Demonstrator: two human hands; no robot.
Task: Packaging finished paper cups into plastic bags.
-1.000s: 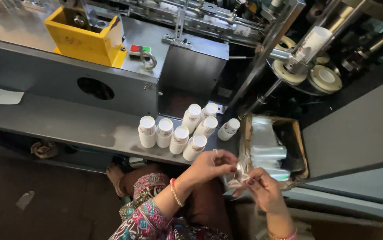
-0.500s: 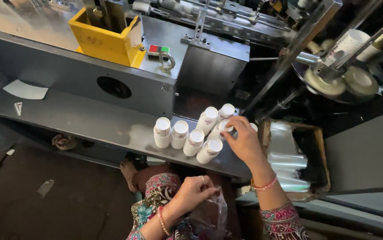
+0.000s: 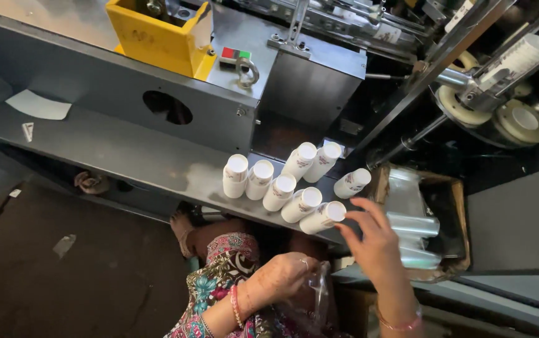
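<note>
Right hand (image 3: 373, 241) nears cup stack (image 3: 323, 216) — left hand (image 3: 282, 278) grips plastic bag (image 3: 321, 291)

Yellow box (image 3: 157, 34) on grey machine (image 3: 94, 81) — red-green switch (image 3: 236, 54), white paper scrap (image 3: 38, 106)

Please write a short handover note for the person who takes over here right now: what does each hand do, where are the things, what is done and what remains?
Left hand: closed on a clear plastic bag, held low over the lap.
Right hand: open, fingers spread, reaching at the nearest stack of white paper cups; touch cannot be confirmed.
Things: seven cup stacks lie on the grey metal shelf of the machine. A cardboard box at right holds folded clear bags.
Done: one bag is taken in hand.
Left: no stack is in the bag yet; all seven are on the shelf.
</note>
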